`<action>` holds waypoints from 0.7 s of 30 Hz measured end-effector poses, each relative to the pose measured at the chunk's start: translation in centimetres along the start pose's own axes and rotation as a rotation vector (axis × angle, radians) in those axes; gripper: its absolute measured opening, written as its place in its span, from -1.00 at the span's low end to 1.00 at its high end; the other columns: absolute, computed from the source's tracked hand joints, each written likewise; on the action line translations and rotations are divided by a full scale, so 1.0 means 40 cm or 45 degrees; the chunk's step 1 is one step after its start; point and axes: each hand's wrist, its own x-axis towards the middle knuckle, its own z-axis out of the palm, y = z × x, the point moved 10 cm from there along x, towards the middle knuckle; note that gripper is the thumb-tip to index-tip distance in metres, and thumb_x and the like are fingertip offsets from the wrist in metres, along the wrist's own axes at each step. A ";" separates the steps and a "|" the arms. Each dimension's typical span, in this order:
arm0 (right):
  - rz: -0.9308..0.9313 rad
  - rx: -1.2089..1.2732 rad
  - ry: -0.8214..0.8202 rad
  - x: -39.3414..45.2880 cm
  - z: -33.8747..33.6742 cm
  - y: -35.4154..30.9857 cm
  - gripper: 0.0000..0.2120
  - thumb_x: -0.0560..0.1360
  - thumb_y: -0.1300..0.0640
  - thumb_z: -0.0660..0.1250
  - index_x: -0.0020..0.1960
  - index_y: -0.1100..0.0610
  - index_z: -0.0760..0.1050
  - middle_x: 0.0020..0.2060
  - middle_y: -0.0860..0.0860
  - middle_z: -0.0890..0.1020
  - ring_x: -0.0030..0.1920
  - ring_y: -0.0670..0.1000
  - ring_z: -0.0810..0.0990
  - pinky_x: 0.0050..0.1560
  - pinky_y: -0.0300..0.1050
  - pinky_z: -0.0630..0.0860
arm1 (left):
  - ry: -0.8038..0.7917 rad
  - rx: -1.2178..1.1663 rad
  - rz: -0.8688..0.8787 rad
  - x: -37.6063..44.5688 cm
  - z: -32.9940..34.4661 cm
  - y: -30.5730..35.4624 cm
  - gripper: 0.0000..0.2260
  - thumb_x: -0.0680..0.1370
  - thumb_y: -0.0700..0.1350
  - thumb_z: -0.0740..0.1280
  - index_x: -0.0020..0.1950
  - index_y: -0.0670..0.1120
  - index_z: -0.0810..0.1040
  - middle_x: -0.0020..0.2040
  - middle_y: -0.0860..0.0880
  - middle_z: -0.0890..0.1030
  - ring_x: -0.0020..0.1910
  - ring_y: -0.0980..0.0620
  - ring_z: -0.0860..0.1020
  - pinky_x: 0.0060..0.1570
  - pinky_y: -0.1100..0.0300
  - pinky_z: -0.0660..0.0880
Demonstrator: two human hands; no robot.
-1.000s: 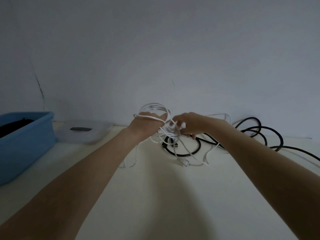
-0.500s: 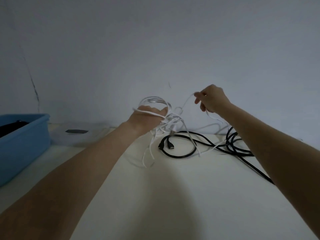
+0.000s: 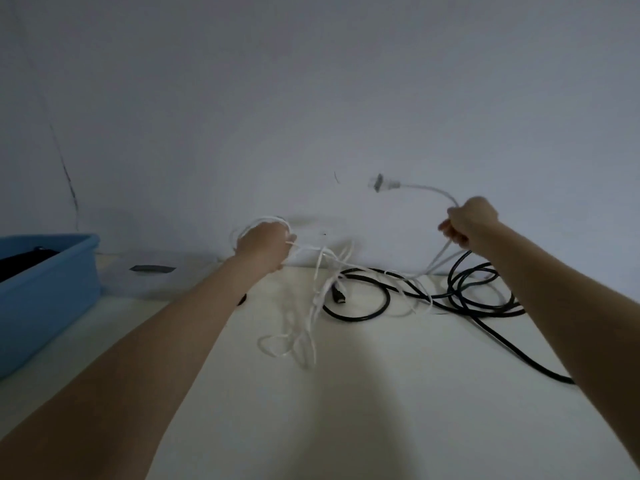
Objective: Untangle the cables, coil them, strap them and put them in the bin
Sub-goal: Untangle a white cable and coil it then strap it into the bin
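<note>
A pale counter [image 3: 363,410] fills the lower frame beneath a grey wall [image 3: 311,81]. A blue bin [image 3: 45,299] stands at the left edge with something dark inside it; just beside it, against the wall, lies a clear plastic lid [image 3: 156,275] with a dark label.

The black cable [image 3: 367,317] lies in loose loops on the counter at centre right, one run trailing to the lower right, its plug end [image 3: 339,296] resting inside the nearest loop.

The white cable [image 3: 311,306] spans both hands: a partial coil sits round the left hand [image 3: 265,249], at centre, which is closed on the loops, while slack strands hang down to the counter and cross the black loops. The right hand [image 3: 467,225], at right of centre and raised higher, is clenched on the cable near its free end, so that the white plug [image 3: 379,182] projects up and to the left against the wall.

Compared with a second ago, when both hands worked close together at the knot, the right hand has drawn well apart from the left and pulled the plug end clear of the tangle. Judged from this, the white cable is largely freed, though part of it still overlies the black one; coiling is only begun, and strapping and binning remain.
</note>
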 end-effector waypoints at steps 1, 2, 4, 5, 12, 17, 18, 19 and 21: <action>-0.002 -0.081 -0.036 0.002 0.017 0.021 -0.68 0.57 0.31 0.10 -0.33 0.31 0.44 -0.49 0.10 0.54 -0.51 0.01 0.41 -0.55 -0.27 0.35 | 0.028 -0.094 -0.049 0.006 -0.017 -0.014 -0.68 0.65 -0.04 0.13 -0.23 -0.16 0.47 -0.43 -0.05 0.51 -0.53 0.05 0.43 -0.44 0.27 0.32; -0.016 -0.151 -0.055 0.004 0.029 0.038 -0.69 0.56 0.32 0.10 -0.33 0.31 0.43 -0.44 0.13 0.55 -0.48 0.03 0.43 -0.47 -0.21 0.37 | 0.061 -0.212 -0.078 0.014 -0.031 -0.021 -0.67 0.64 -0.04 0.14 -0.27 -0.14 0.43 -0.47 -0.03 0.49 -0.57 0.08 0.42 -0.46 0.28 0.31; -0.058 -0.350 -0.091 0.000 0.051 0.059 -0.72 0.53 0.36 0.10 -0.33 0.31 0.42 -0.43 0.15 0.56 -0.45 0.06 0.49 -0.40 -0.17 0.41 | 0.091 -0.476 -0.149 0.022 -0.061 -0.031 -0.69 0.62 -0.05 0.18 -0.30 -0.13 0.43 -0.54 0.02 0.49 -0.67 0.16 0.39 -0.53 0.31 0.28; -0.063 -0.483 -0.137 -0.005 0.063 0.072 -0.72 0.52 0.37 0.10 -0.33 0.30 0.43 -0.47 0.14 0.56 -0.48 0.06 0.51 -0.41 -0.18 0.42 | 0.085 -0.601 -0.181 0.025 -0.070 -0.031 -0.68 0.61 -0.05 0.20 -0.33 -0.12 0.45 -0.61 0.05 0.47 -0.72 0.20 0.35 -0.57 0.34 0.25; -0.388 -1.037 -0.462 -0.095 0.176 -0.007 -0.68 0.50 0.07 0.33 0.14 0.26 0.44 -0.08 0.16 0.61 -0.22 0.09 0.63 -0.13 -0.08 0.57 | -0.046 -0.997 -0.199 0.015 -0.092 0.037 -0.65 0.62 -0.06 0.17 -0.34 -0.12 0.44 -0.69 0.09 0.39 -0.74 0.23 0.24 -0.66 0.45 0.13; -0.495 -0.066 -0.944 -0.220 0.282 -0.183 -0.81 0.53 0.25 0.27 0.14 0.23 0.52 -0.17 0.07 0.56 -0.44 -0.05 0.36 -0.49 -0.28 0.40 | -0.066 -1.053 -0.106 0.009 -0.087 0.087 -0.66 0.62 -0.05 0.17 -0.33 -0.12 0.45 -0.67 0.10 0.38 -0.73 0.21 0.24 -0.65 0.45 0.13; -0.500 -0.016 -0.986 -0.237 0.292 -0.194 -0.85 0.54 0.25 0.26 0.05 0.26 0.55 -0.20 0.05 0.59 -0.46 -0.06 0.33 -0.51 -0.29 0.37 | -0.053 -1.052 -0.085 0.008 -0.090 0.088 -0.65 0.63 -0.04 0.16 -0.33 -0.12 0.44 -0.68 0.09 0.38 -0.73 0.21 0.24 -0.65 0.45 0.13; -0.516 -0.003 -0.990 -0.242 0.297 -0.197 -0.86 0.54 0.23 0.28 -0.03 0.28 0.57 -0.23 0.05 0.63 -0.47 -0.06 0.31 -0.53 -0.29 0.34 | -0.026 -1.051 -0.082 0.009 -0.096 0.082 -0.65 0.63 -0.04 0.17 -0.33 -0.12 0.44 -0.69 0.09 0.37 -0.73 0.21 0.24 -0.65 0.45 0.13; -0.525 -0.012 -0.932 -0.236 0.298 -0.185 -0.87 0.50 0.20 0.34 -0.06 0.28 0.57 -0.32 0.07 0.63 -0.51 -0.07 0.31 -0.54 -0.29 0.30 | 0.042 -1.049 -0.128 0.014 -0.112 0.051 -0.66 0.63 -0.05 0.17 -0.32 -0.11 0.43 -0.70 0.09 0.36 -0.74 0.21 0.23 -0.65 0.45 0.13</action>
